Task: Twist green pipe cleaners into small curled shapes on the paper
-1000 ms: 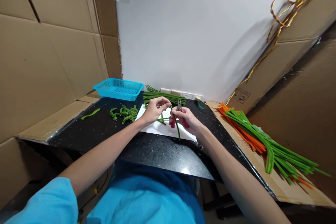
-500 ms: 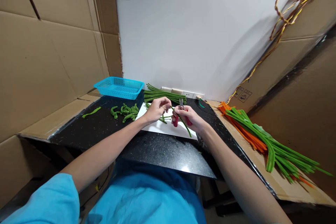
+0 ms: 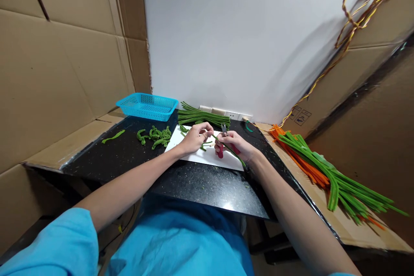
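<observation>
My left hand (image 3: 196,138) pinches one end of a dark green fuzzy stem (image 3: 235,155) above a white sheet (image 3: 211,163). My right hand (image 3: 237,143) is closed on red-handled pliers (image 3: 220,152), whose grey jaws point up and away, and its fingertips also touch the stem. From there the stem slants down to the right, toward the sheet's right corner. Short green pieces (image 3: 184,129) lie on the sheet, partly hidden behind my left hand.
A bundle of dark green stems (image 3: 203,117) lies behind the sheet. Curled green pieces (image 3: 155,136), a green strip (image 3: 113,136) and a blue basket (image 3: 147,107) are to the left. Orange stems (image 3: 300,161) and bright green stems (image 3: 326,168) rest on cardboard at the right.
Both hands have shifted slightly right. The stem's free end has swung right and up, toward the edge of the white sheet.
</observation>
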### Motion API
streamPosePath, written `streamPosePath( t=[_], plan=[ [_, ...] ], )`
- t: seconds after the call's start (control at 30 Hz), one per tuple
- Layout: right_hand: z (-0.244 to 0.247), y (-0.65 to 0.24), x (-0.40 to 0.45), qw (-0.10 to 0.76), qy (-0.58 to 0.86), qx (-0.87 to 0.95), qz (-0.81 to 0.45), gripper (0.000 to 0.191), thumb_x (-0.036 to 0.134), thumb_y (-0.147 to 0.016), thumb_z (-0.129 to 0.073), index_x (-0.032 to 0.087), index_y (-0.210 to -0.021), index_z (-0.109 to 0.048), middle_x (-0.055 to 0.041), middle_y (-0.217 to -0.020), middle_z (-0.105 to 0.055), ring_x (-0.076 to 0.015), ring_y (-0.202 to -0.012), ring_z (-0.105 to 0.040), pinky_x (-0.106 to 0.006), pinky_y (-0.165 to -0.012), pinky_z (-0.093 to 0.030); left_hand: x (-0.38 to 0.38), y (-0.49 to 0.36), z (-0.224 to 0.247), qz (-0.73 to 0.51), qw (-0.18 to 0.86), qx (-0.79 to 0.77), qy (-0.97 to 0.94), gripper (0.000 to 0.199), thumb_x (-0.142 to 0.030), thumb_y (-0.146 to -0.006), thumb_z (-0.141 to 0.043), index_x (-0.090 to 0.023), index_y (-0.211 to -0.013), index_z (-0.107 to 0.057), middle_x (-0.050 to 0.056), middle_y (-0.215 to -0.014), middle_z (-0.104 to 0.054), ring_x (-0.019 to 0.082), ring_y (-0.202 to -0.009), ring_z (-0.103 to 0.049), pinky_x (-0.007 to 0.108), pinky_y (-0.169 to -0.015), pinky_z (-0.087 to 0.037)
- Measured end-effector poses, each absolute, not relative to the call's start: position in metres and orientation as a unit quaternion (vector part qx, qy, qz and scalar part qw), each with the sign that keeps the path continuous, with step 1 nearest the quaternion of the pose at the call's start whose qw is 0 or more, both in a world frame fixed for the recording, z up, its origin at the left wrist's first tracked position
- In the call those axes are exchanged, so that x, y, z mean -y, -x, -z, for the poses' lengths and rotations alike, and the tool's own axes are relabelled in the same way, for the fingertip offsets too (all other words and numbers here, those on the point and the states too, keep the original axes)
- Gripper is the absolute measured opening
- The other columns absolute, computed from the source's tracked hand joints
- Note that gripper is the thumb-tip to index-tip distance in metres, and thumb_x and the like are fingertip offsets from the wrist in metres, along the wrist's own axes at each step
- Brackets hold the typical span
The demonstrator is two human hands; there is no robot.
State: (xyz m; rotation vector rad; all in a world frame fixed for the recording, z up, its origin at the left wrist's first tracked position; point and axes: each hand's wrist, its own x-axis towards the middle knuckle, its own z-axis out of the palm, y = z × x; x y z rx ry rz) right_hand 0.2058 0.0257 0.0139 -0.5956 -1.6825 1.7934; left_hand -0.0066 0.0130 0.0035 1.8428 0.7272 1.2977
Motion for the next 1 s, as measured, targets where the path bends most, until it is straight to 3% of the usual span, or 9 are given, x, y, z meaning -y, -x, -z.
streamPosePath(
  t=[0.17, 0.47, 0.57, 0.67, 0.8, 1.0],
  plan=[
    [-0.013, -0.208, -0.025, 0.274, 0.22, 0.628, -0.695, 0.028, 0.035, -0.079, -0.084, 0.016, -0.079, -0.062, -0.0025, -0.071, -0.061, -0.0215, -0.069, -0.064, -0.036, -0.062, -0.056, -0.009, 0.002, 0.001, -0.502, 0.386, -0.287, -0.719, 0.048, -0.065, -0.09, -0.065, -0.018, -0.084, -0.055, -0.001, -0.073, -0.051, 0.011, -0.058, -0.045, 0.024, -0.053, -0.036],
    [-0.011, -0.208, -0.024, 0.277, 0.242, 0.63, -0.684, 0.032, 0.037, -0.079, -0.086, 0.016, -0.079, -0.061, -0.0021, -0.073, -0.063, -0.0191, -0.067, -0.064, -0.034, -0.063, -0.057, -0.005, -0.009, 0.008, -0.519, 0.435, -0.276, -0.681, 0.042, -0.06, -0.095, -0.061, -0.019, -0.093, -0.051, -0.003, -0.073, -0.054, 0.009, -0.055, -0.05, 0.021, -0.051, -0.041],
    [-0.009, -0.205, -0.025, 0.292, 0.245, 0.637, -0.67, 0.033, 0.04, -0.078, -0.087, 0.016, -0.082, -0.064, -0.0035, -0.077, -0.066, -0.0183, -0.068, -0.064, -0.033, -0.064, -0.056, -0.004, -0.012, 0.011, -0.538, 0.472, -0.292, -0.635, 0.046, -0.061, -0.091, -0.066, -0.021, -0.106, -0.046, -0.004, -0.08, -0.057, 0.007, -0.051, -0.05, 0.019, -0.045, -0.038],
    [-0.006, -0.2, -0.027, 0.345, 0.25, 0.637, -0.643, 0.033, 0.044, -0.081, -0.083, 0.016, -0.082, -0.065, -0.0037, -0.075, -0.067, -0.0177, -0.065, -0.064, -0.034, -0.067, -0.055, -0.005, -0.013, 0.012, -0.539, 0.506, -0.312, -0.597, 0.055, -0.066, -0.09, -0.064, -0.023, -0.114, -0.041, -0.004, -0.079, -0.059, 0.008, -0.047, -0.051, 0.017, -0.038, -0.032],
    [-0.004, -0.193, -0.028, 0.455, 0.291, 0.609, -0.582, 0.034, 0.044, -0.077, -0.085, 0.017, -0.079, -0.064, -0.0008, -0.07, -0.063, -0.0158, -0.061, -0.06, -0.032, -0.064, -0.053, -0.006, -0.014, 0.011, -0.49, 0.526, -0.317, -0.619, 0.052, -0.066, -0.087, -0.066, -0.02, -0.102, -0.048, -0.001, -0.077, -0.062, 0.011, -0.047, -0.059, 0.018, -0.037, -0.036],
    [0.001, -0.184, -0.029, 0.537, 0.353, 0.595, -0.483, 0.033, 0.043, -0.072, -0.085, 0.017, -0.075, -0.066, 0.0026, -0.066, -0.057, -0.0116, -0.06, -0.052, -0.026, -0.059, -0.046, -0.005, -0.02, 0.017, -0.452, 0.486, -0.32, -0.676, 0.032, -0.043, -0.083, -0.075, -0.015, -0.087, -0.059, 0.001, -0.078, -0.064, 0.012, -0.054, -0.063, 0.022, -0.049, -0.046]
  ],
)
